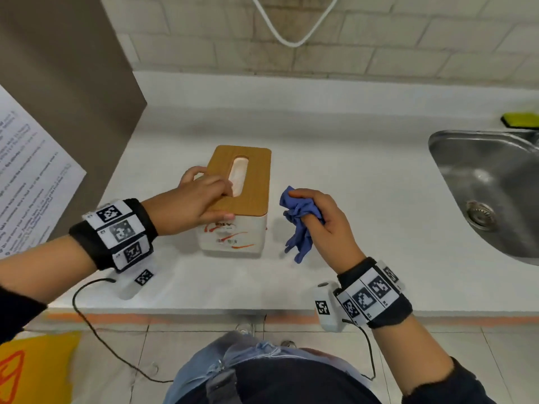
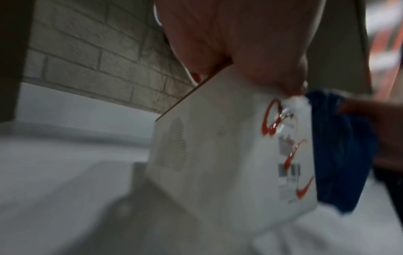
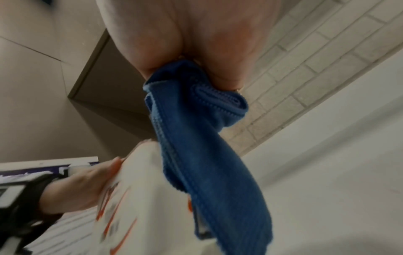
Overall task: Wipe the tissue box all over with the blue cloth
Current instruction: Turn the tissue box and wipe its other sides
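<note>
A white tissue box (image 1: 233,234) with a wooden lid (image 1: 250,170) and red markings stands upright on the white counter (image 1: 350,170). My left hand (image 1: 201,199) grips its near left corner, with the thumb on the front edge and the fingers over the lid and left side. The box's white side (image 2: 218,146) fills the left wrist view. My right hand (image 1: 323,220) holds a bunched blue cloth (image 1: 300,225) just right of the box, apart from it. Out of my fist the cloth (image 3: 196,138) hangs down beside the box (image 3: 135,207).
A steel sink (image 1: 493,188) is set into the counter at the right, with a yellow-green sponge (image 1: 522,119) behind it. A brown cabinet side (image 1: 73,97) bearing a printed sheet (image 1: 26,182) stands at the left. Behind the counter runs a brick wall (image 1: 320,39).
</note>
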A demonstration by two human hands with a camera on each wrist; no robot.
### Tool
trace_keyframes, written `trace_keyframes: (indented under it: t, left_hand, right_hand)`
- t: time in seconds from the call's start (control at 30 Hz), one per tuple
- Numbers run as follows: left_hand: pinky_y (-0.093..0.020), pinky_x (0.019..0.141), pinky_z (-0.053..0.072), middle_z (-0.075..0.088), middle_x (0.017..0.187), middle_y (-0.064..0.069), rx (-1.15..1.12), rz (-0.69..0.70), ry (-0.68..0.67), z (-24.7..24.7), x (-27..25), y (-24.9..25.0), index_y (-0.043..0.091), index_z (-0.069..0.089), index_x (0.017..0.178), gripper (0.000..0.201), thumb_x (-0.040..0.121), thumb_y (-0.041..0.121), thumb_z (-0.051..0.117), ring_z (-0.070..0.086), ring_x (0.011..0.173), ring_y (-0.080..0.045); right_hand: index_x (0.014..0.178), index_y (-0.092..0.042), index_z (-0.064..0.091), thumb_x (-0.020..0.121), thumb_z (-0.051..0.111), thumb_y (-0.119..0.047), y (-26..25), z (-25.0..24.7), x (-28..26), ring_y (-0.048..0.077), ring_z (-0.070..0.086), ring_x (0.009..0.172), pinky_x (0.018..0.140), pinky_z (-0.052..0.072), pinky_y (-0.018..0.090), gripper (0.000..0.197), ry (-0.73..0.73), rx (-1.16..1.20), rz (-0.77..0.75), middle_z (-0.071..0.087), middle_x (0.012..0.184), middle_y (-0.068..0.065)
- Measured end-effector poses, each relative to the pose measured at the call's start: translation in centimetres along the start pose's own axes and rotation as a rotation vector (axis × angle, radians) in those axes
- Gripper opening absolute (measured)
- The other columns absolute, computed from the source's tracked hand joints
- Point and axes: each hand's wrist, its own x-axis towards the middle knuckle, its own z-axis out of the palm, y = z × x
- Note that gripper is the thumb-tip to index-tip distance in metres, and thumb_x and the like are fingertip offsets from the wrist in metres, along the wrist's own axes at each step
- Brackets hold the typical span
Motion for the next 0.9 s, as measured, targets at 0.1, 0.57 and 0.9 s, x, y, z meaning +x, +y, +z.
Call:
trace_keyframes:
  t: [0.1,0.57,0.9]
  left_hand:
    - [-0.026,0.102,0.015,0.057,0.094,0.008,-0.154,-0.105,-0.004,-3.2,3.8,0.4,0.023,0.053,0.090,0.055,0.073,0.070,0.029,0.050,0.096,-0.010]
    - [-0.031,0.069,0.042,0.066,0.075,-0.013,-0.709,-0.364,0.141,-6.5,12.5,-3.2,-0.001,0.067,0.083,0.056,0.092,0.046,0.039,0.058,0.068,-0.021]
    - [-0.043,0.075,0.045,0.056,0.068,-0.030,-0.922,-0.335,0.193,-5.8,12.5,-4.9,-0.006,0.054,0.069,0.092,0.075,0.078,0.017,0.052,0.069,-0.024]
  right_hand:
    - [0.107,-0.029,0.053,0.085,0.041,0.001,-1.9,0.7,1.7,-0.013,0.058,0.089,0.077,0.044,0.004,0.039,0.135,0.019,-0.153,0.056,0.102,-0.018]
    - [0.124,-0.010,0.054,0.080,0.047,-0.007,-2.6,7.4,12.3,0.016,0.043,0.110,0.093,0.024,0.013,0.045,0.640,-0.484,-0.137,0.054,0.133,0.005]
    - [0.113,-0.020,0.063,0.081,0.040,-0.020,-3.7,8.6,13.8,0.023,0.047,0.113,0.098,0.028,0.034,0.039,0.225,-0.516,-0.355,0.056,0.131,0.000]
